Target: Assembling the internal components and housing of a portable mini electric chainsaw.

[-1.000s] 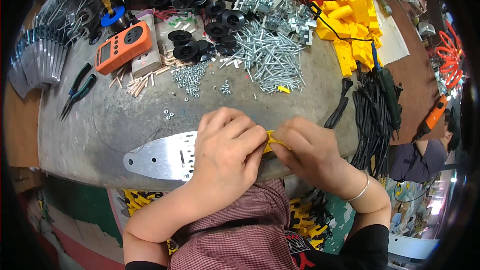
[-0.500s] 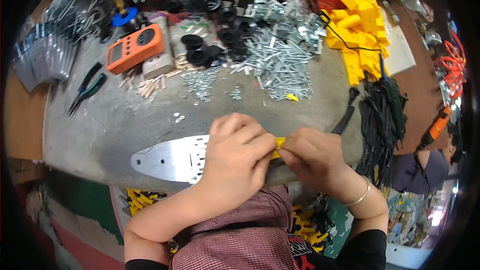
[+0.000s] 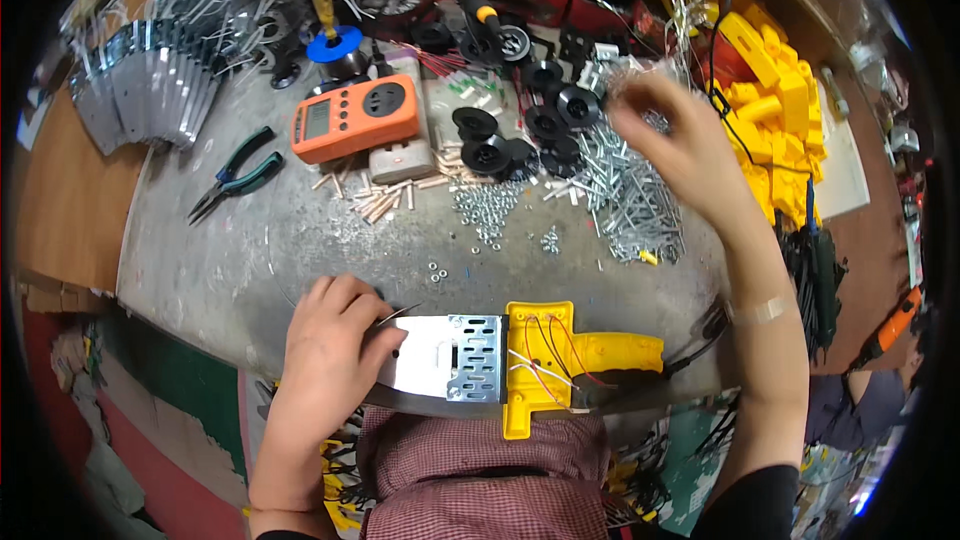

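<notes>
Already, at lower centre, wires (image 3: 540, 367) are being cradled by the yellow shell (image 3: 590, 350), closing seemingly left undone; the adjoining metal plate (image 3: 430, 360) is being gripped by the left hand (image 3: 335, 350); upper right, any grasp by the blurred right hand (image 3: 675, 135) cannot be told.

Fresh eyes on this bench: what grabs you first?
Probably the open yellow shell near the front edge of the bench, with thin red, black and white wires in it and a shiny metal plate reaching left from it to the left hand. Then the heap of yellow parts at the back right, and the orange meter at the back left.
</notes>
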Demonstrator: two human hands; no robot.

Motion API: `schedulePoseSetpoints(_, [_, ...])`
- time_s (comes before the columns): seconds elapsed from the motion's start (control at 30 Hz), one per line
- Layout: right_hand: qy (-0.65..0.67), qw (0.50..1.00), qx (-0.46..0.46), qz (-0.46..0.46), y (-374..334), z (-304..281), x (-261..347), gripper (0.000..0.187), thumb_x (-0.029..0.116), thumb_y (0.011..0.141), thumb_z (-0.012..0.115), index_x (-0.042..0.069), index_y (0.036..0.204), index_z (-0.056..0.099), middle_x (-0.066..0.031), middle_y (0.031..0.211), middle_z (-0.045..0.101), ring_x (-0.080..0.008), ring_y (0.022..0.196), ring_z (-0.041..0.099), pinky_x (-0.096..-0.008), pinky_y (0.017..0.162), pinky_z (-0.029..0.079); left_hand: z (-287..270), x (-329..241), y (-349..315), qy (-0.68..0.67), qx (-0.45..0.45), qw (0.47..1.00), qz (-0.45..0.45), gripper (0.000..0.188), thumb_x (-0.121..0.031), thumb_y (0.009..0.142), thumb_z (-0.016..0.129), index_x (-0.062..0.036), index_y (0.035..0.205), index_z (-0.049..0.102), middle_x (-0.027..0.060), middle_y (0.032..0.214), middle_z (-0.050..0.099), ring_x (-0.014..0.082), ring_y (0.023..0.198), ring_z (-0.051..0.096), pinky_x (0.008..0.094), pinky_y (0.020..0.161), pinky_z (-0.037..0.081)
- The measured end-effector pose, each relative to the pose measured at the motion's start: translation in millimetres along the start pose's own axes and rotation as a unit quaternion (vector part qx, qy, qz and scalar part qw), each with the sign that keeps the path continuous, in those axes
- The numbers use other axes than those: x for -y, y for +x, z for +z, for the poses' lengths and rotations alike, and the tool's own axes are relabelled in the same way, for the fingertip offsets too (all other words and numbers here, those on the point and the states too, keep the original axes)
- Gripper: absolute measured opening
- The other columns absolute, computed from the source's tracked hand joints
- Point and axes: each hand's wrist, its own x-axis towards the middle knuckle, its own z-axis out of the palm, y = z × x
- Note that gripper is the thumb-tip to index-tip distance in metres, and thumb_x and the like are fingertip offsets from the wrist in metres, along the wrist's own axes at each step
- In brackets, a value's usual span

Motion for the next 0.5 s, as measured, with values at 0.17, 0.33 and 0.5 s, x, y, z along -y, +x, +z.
schedulePoseSetpoints(0.17, [-0.042,0.991,-0.021,-0.127,136.0,84.9,-23.7,0.054,0.010,0.085,0.057,0.013,0.138,0.050,-0.0223,0.126,0.061,-0.0373,0.118,0.057,-0.0432,0.100,0.046,13.8,0.6,-0.2,-0.200,-0.141,0.967,-0.064,0.003,0.003,0.081,0.063,0.0034,0.082,0.060,0.0106,0.080,0.058,0.0268,0.077,0.057,0.0338,0.072,0.045])
schedulePoseSetpoints(0.33, [-0.015,0.990,-0.045,-0.132,150.0,91.0,-35.4,0.024,0.014,0.086,0.067,0.010,0.110,0.062,-0.0182,0.090,0.070,-0.0341,0.086,0.069,-0.0400,0.074,0.055,6.4,-27.6,1.0,-0.261,-0.136,0.956,-0.008,0.006,0.005,0.079,0.064,0.0026,0.084,0.064,0.0090,0.078,0.056,0.0185,0.069,0.054,0.0294,0.063,0.043])
schedulePoseSetpoints(0.5, [0.269,0.922,-0.162,-0.225,69.3,19.6,26.3,0.010,0.000,0.088,0.065,0.002,0.093,0.057,-0.0030,0.092,0.064,-0.0118,0.082,0.063,-0.0269,0.073,0.053,0.0,-45.2,-1.9,-0.228,-0.106,0.959,0.130,0.023,0.005,0.069,0.069,-0.0022,0.091,0.070,0.0085,0.074,0.053,0.0235,0.067,0.053,0.0315,0.058,0.041])
